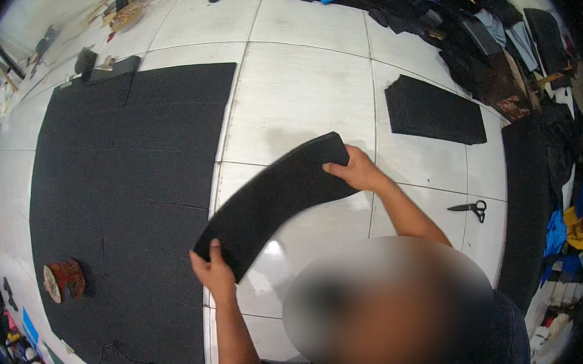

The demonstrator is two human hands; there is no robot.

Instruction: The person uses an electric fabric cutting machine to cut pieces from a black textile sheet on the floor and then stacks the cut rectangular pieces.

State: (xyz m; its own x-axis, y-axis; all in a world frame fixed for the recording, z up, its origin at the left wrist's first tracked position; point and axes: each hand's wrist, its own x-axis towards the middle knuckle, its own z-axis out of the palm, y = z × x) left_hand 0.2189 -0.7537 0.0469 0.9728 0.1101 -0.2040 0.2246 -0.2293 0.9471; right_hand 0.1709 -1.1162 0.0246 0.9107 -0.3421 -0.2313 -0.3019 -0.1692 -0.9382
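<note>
Between both hands I hold up a curved strip of black sheet material [275, 194], foam or felt by its look. My left hand [214, 272] pinches its lower left end, thumb on top. At the upper right end my right hand [356, 169] grips it the same way, with the fingers hidden underneath. The strip bows upward in the middle and hangs over the white tiled floor [310, 83], its left end overlapping the edge of a large black sheet [130, 161] on the left.
A rusty reel-like cylinder [64, 280] stands on the large sheet. Black-handled scissors [471, 209] lie at the right, below a smaller black piece [433, 111]. Dark scraps [481, 47] are heaped at the far right. A thin black cable [144, 363] crosses the sheet's near end.
</note>
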